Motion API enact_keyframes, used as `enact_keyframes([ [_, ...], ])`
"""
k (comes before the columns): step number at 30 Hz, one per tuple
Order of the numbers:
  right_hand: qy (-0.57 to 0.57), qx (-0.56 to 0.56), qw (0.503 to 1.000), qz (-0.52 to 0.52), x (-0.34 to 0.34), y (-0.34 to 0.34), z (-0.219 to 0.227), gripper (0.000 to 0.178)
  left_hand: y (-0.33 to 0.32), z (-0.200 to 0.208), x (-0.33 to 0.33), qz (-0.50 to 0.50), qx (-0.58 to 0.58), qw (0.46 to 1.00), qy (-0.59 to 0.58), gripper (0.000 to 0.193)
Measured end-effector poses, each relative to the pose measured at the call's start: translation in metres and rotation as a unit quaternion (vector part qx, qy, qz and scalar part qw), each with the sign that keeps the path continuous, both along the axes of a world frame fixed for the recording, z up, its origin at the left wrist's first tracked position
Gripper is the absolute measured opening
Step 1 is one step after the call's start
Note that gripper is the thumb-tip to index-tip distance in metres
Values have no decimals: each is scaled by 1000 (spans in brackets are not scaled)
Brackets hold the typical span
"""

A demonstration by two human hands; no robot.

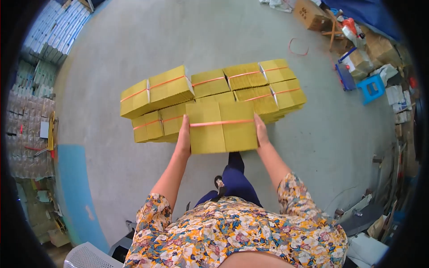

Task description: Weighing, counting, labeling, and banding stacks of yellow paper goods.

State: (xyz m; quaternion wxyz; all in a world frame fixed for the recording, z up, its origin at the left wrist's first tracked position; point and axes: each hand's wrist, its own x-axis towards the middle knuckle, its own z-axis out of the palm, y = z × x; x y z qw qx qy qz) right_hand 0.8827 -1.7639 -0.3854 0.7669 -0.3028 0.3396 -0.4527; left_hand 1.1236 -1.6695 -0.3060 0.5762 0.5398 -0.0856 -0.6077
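Note:
Between my two hands I hold a yellow cardboard bundle (205, 139) tied across with an orange-pink strap. My left hand (183, 134) presses on its left side, and my right hand (261, 130) grips the right side, with the fingers partly hidden behind it. Just beyond it on the floor are stacked yellow bundles (170, 87) in two rows, each bound with the same kind of strap. The held bundle overlaps the near edge of the stack in view, so I cannot tell whether they touch.
A blue plastic stool (372, 88), a cardboard box (311, 14) and other boxes stand along the right. Piled flat stacks (53, 31) line the left wall. A loose strap (298, 46) lies on the grey floor. A perforated light-grey seat (89, 257) is at the lower left.

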Motion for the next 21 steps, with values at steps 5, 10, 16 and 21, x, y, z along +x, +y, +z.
enact_keyframes([
  [5, 2, 70, 996, 62, 57, -133, -17, 40, -107, -42, 45, -7, -17, 993, -112, 62],
  [10, 119, 23, 990, 78, 87, -215, -56, 40, -193, -64, 75, -26, 82, 991, -102, 57],
  [16, 196, 87, 975, 56, 130, -272, -85, 39, -236, -109, 95, -10, 136, 947, -291, 60],
  [21, 254, -7, 965, 64, 138, -278, -114, 40, -240, -137, 80, -46, 177, 833, -522, 70],
])
